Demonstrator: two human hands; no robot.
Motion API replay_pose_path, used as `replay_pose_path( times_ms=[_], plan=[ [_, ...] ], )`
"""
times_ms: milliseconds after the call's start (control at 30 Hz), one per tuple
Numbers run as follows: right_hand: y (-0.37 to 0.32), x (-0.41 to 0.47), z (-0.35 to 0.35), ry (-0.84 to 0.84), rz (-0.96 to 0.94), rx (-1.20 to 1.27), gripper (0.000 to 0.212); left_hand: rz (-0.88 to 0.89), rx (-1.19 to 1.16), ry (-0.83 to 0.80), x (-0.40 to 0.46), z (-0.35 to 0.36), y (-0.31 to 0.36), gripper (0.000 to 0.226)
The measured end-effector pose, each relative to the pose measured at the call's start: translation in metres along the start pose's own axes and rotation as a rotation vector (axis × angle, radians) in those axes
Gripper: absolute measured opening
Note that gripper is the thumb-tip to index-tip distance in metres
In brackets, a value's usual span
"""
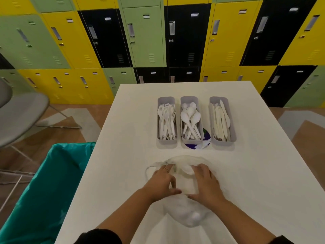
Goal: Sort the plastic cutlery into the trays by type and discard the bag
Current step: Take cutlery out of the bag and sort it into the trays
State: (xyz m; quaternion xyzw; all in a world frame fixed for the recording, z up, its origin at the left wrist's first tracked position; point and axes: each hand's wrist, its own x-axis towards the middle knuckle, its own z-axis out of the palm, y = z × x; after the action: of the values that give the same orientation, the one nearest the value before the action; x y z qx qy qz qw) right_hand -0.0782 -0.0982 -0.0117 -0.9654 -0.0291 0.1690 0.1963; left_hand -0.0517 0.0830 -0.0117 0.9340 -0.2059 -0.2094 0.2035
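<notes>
Three grey trays stand side by side on the white table [133, 120]: the left tray [166, 99] holds white forks, the middle tray [188, 99] holds white spoons, the right tray [218, 99] holds cream knives. A clear plastic bag [184, 213] lies crumpled on the table in front of me. My left hand [161, 180] and my right hand [205, 184] press on it from both sides, fingers curled into the plastic. I cannot tell whether any cutlery is inside the bag.
A bin lined with a teal bag [52, 187] stands at the table's left edge. A round purple and white sticker [204, 141] shows under the middle tray. A grey chair [19, 117] stands at the far left. Coloured lockers fill the back wall.
</notes>
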Motion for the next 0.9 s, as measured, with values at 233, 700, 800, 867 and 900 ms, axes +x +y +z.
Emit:
replay_pose_path(
  times_ms=[233,700,800,867,900],
  plan=[
    [-0.005,0.004,-0.003,0.082,0.083,-0.098,0.089,-0.034,0.178,-0.092,-0.002,0.012,-0.002,0.072],
    [0.008,0.019,0.001,0.059,0.047,0.009,0.068,-0.154,0.047,-0.012,0.013,0.003,0.006,0.103],
    [0.007,0.016,0.008,0.055,-0.052,-0.008,0.047,-0.192,0.070,-0.034,0.016,0.002,0.010,0.111],
    [0.005,0.011,0.011,0.045,-0.095,-0.038,0.039,-0.214,0.093,-0.058,0.018,0.002,0.011,0.111],
    [0.004,0.009,0.012,0.043,-0.113,-0.047,0.038,-0.223,0.106,-0.069,0.019,0.003,0.011,0.110]
  ],
)
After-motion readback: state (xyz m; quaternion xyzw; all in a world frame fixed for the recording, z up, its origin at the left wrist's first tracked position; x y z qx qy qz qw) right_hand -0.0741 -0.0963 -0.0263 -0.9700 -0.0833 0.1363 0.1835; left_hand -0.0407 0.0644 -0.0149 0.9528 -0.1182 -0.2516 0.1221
